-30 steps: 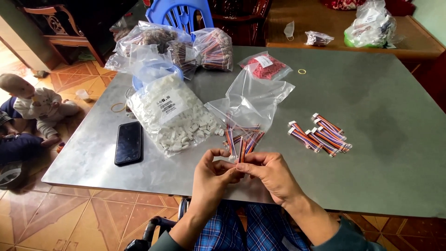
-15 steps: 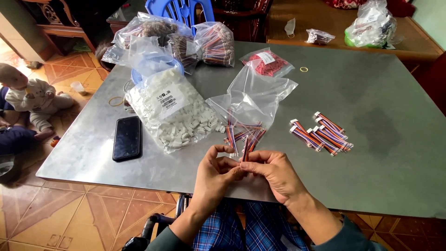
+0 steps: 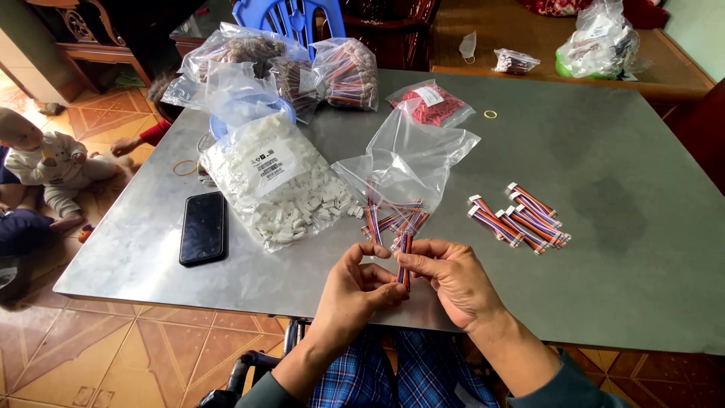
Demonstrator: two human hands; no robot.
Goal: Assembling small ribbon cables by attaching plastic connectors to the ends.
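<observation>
Both hands meet over the near edge of the grey desk. The left hand and the right hand each pinch the same short striped wire, fingertips closed on it from either side, the wire standing roughly upright between them.

Just beyond the hands lies a clear bag with more wires spilling from its mouth toward the near edge. Left of it sits a big bag of white connectors, and a dark phone lies near the left edge. To the right, a small heap of finished cables rests apart from the hands.

Further bags crowd the far left corner, and a red-filled bag lies near the far edge. The right half of the desk is bare metal, out to the right edge and near right corner.
</observation>
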